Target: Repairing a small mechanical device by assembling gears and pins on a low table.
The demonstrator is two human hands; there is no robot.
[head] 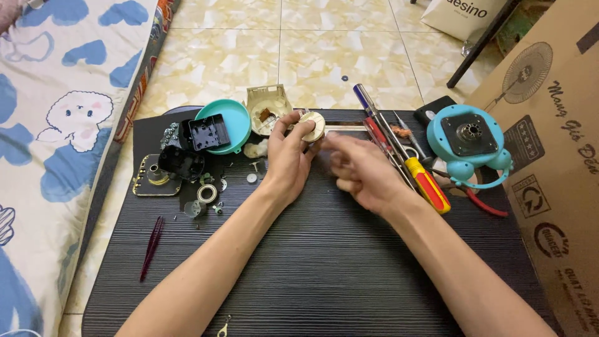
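Far left, off the table (324, 274): a blanket (43, 156) with blue patches and a cartoon dog. Near the left edge of the dark ribbed table, a pair of dark red tweezers (151, 244) lying lengthwise. Toward the back left corner, a brass-coloured plate (150, 178) with a black housing (181, 162) on it, a black square cover (209, 131) resting in a teal round dish (237, 122), and small loose bits just in front: a ring (207, 193), screws (253, 168).

At the back edge, middle: a cream plastic casing (267, 107), open side up. Just in front of it, left hand (288, 159) pinching a cream round disc (314, 126) between thumb and fingertips, held up off the table, edge-on grip. Looks light, stiff and thin, probably brittle plastic; best taken by the rim, as here, not by the face, and without squeezing hard. Likely smooth, so a firm rim pinch matters.

Right hand (362, 171) just beside it, blurred, fingers loosely curled, apart from the disc; cannot tell whether anything small sits between the fingertips.

Further right, several screwdrivers (399, 156) side by side, one with a red and yellow handle. Toward the back right corner, a teal fan body (469, 138) with a black square plate on top and a red wire (490, 206) trailing from it. Beyond the right edge, a cardboard box (555, 175).
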